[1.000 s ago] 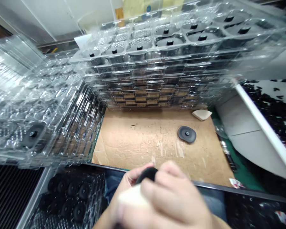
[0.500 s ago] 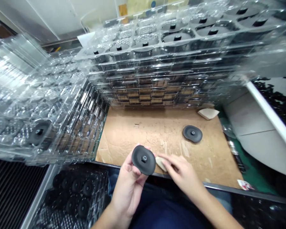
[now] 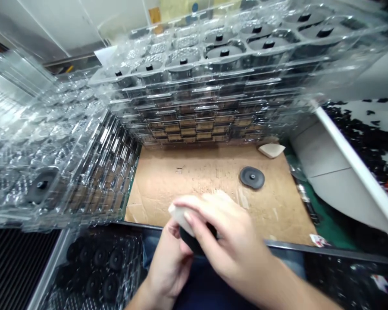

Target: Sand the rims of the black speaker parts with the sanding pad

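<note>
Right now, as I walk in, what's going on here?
A person is working over a sheet of cardboard. Their left hand holds a black disc while their right hand presses a pale wedge-shaped pad against it. Another disc lies on the cardboard, and stacked clear plastic trays hold more.

The right hand (image 3: 228,232) is arching over the left hand (image 3: 168,262), its 4 fingers (image 3: 197,209) pointing leftward and curling down, while the left hand is cupping upward beneath those fingers, its thumb (image 3: 173,228) bending inward just below them.
</note>
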`<state>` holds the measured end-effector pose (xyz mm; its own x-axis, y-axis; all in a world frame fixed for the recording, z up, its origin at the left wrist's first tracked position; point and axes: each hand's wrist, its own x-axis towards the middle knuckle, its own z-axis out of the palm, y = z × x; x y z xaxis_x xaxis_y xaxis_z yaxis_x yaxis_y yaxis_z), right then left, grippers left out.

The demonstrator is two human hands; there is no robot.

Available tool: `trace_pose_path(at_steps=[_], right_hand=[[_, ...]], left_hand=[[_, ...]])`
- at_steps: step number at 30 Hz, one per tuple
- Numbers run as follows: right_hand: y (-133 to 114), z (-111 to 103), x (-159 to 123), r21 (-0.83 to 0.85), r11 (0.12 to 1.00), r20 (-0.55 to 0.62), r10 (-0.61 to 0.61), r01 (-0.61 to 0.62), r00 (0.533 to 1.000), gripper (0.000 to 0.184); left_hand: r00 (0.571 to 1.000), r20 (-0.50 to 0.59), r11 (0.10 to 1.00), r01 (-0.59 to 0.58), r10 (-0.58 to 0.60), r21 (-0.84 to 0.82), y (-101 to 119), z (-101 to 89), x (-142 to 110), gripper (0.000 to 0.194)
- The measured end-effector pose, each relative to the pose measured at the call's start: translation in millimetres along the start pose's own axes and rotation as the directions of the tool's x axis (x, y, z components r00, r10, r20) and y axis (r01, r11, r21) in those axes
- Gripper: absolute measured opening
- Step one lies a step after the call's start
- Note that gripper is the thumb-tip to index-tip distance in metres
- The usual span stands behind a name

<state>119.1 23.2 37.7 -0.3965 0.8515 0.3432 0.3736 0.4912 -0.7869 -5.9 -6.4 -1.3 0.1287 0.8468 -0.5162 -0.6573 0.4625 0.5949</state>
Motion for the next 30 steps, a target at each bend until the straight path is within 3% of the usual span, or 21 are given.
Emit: trace_pose_path(at_steps=[2, 5, 7, 8, 10, 12, 17, 19, 24, 27, 29, 30], right_hand=[[-1, 1, -3, 0.004, 0.999, -0.071, -0.043, 0.043, 0.997, 0.024], [5, -6, -20, 0.066, 0.997, 0.067, -0.032, 0.028, 0.997, 0.026], [18, -15, -34, 0.076, 0.992, 0.127, 0.094, -0.105, 0.987, 0.025], [27, -19, -40, 0.073, 0.979, 0.100, 0.185, -0.193, 0.978, 0.022], [46, -23, -47, 0.074, 0.929, -0.039, 0.365, -0.361, 0.930, 0.018], [66, -16, -48, 0.071, 0.883, -0.147, 0.469, -0.464, 0.871, 0.020], [107, 28, -39, 0.010, 0.889, -0.049, 0.457, -0.457, 0.888, 0.024], [115, 42, -39, -0.015, 0.892, -0.065, 0.451, -0.452, 0.890, 0.025], [108, 34, -50, -0.012, 0.904, -0.129, 0.422, -0.427, 0.897, 0.029], [97, 23, -60, 0.011, 0.919, -0.109, 0.392, -0.393, 0.914, 0.025], [91, 20, -68, 0.022, 0.926, -0.092, 0.378, -0.378, 0.921, 0.023], [89, 20, -72, 0.025, 0.927, -0.092, 0.375, -0.374, 0.922, 0.022]], left_hand=[[0.998, 0.041, 0.999, 0.038, -0.037, -0.022, 0, 1.0, 1, 0.036], [0.999, 0.038, 0.996, 0.035, -0.032, -0.083, 1, -2.9, 3, 0.055], [0.999, 0.042, 0.993, 0.017, -0.012, -0.120, 2, -5.8, 4, 0.061], [0.999, 0.052, 0.991, 0.013, -0.006, -0.133, 2, -6.1, 4, 0.058], [0.994, 0.108, 0.985, 0.010, 0.009, -0.171, 1, -3.7, 3, 0.053], [0.982, 0.187, 0.979, 0.025, 0.013, -0.201, -1, 1.2, 2, 0.049], [0.961, 0.277, 0.971, 0.076, -0.010, -0.227, 0, 6.9, -4, 0.046], [0.953, 0.303, 0.970, 0.086, -0.013, -0.228, 0, 4.6, -5, 0.046], [0.930, 0.368, 0.968, 0.109, -0.018, -0.228, -4, -2.5, -5, 0.047], [0.939, 0.335, 0.987, -0.028, 0.080, -0.159, -9, -7.7, -2, 0.046], [0.920, 0.316, 0.961, -0.268, 0.234, 0.068, -12, -12.2, 1, 0.055], [0.881, 0.343, 0.882, -0.414, 0.326, 0.226, -12, -14.5, 2, 0.067]])
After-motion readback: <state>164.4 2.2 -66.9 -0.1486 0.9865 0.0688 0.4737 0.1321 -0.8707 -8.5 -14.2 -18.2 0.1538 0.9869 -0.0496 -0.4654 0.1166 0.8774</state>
